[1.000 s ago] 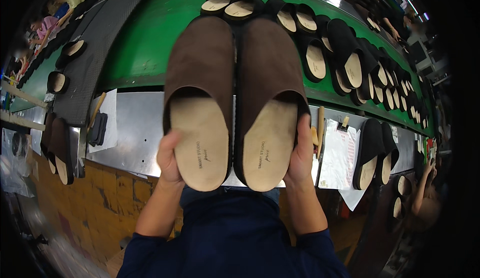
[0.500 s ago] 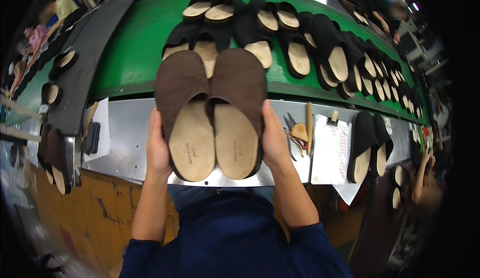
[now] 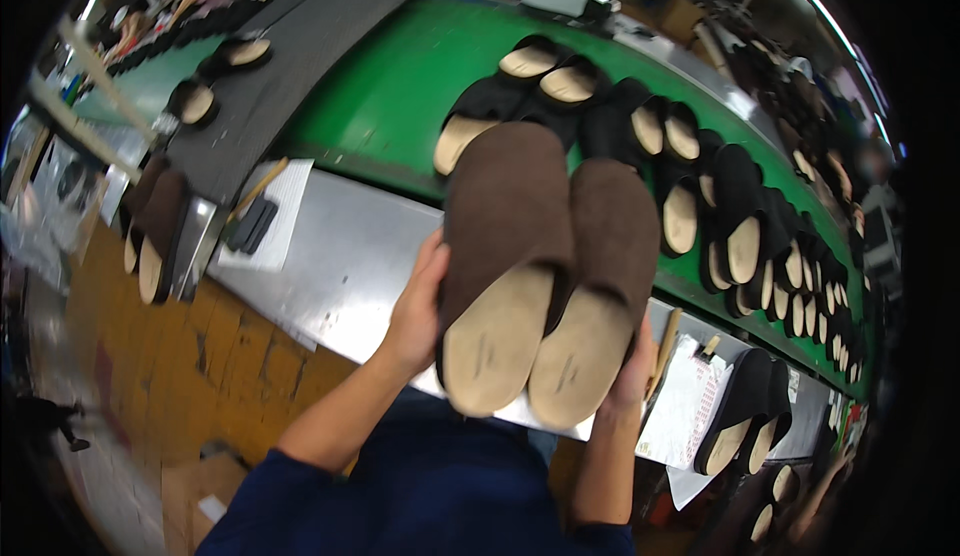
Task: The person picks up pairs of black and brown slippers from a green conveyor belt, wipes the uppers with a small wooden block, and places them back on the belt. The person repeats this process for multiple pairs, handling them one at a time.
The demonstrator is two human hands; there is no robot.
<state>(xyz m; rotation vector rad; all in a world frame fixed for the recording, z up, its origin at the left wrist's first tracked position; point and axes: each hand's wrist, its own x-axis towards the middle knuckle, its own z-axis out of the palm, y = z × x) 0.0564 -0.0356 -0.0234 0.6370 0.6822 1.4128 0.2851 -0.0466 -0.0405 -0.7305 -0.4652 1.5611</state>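
Observation:
Side by side in front of me is a pair of brown closed-toe slippers with tan footbeds, toes pointing away. My left hand (image 3: 414,308) grips the outer side of the left slipper (image 3: 508,201), and my right hand (image 3: 632,371) grips the outer side of the right slipper (image 3: 613,224). The right hand's fingers are partly hidden by the sole. Both slippers are held up above a metal worktop (image 3: 335,246), tilted so their footbeds face me. The left one looks a little nearer and larger.
Beyond the worktop runs a green conveyor belt (image 3: 375,96) carrying several black slippers (image 3: 742,211). Right of my hands lie printed sheets (image 3: 688,396) with a clip and a black pair (image 3: 745,411). A dark pad (image 3: 252,226) rests on white paper at left. Another brown pair (image 3: 160,218) hangs farther left.
My view has turned and tilted leftward, so the surroundings appear shifted and slanted. The slippers, still in both hands, now tilt, with the left one raised above the right.

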